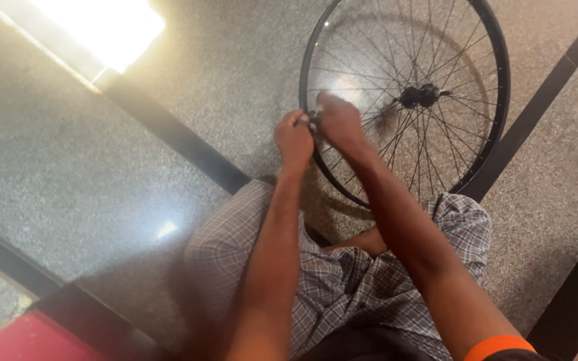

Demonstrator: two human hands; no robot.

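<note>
Two hands meet at the rim (503, 100) of a wheel (406, 97) standing on the floor (102, 167): left hand (294, 139) clenched at it, right hand (338, 122) gripping it beside the spokes (369, 73).

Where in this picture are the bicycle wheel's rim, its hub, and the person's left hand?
Bicycle wheel rim (501, 80), head view: on the black rim's right side.
Hub (419, 95), head view: on the dark centre where the spokes meet.
Left hand (294, 139), head view: on the back of the hand, at the rim's left edge.
</note>
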